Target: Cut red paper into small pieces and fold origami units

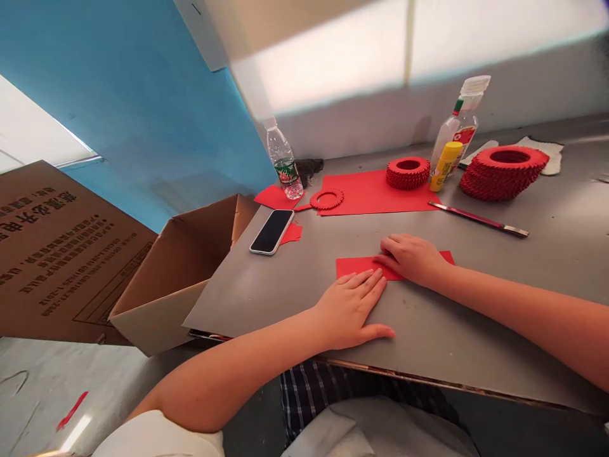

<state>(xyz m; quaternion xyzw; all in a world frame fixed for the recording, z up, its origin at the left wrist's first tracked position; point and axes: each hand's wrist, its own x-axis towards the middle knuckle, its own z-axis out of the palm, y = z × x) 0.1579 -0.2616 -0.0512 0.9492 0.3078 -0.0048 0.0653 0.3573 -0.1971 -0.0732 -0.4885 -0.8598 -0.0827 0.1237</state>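
Note:
A red paper strip (346,266) lies flat on the grey table in front of me. My left hand (346,311) rests palm down with its fingers stretched out, the fingertips on the strip's near edge and the thumb on the tabletop. Over the right part of the strip is my right hand (415,259), its fingers curled and the thumb side pressed against the paper. The strip's middle right is hidden under that hand, and its right corner shows beyond the wrist.
Behind my hands are a red paper sheet (364,193), red ring stacks (504,181), a glue stick (445,168), a red-handled knife-like tool (480,220) and clear bottles (284,158). A phone (272,232) lies left, near an open cardboard box (166,298) beside the table.

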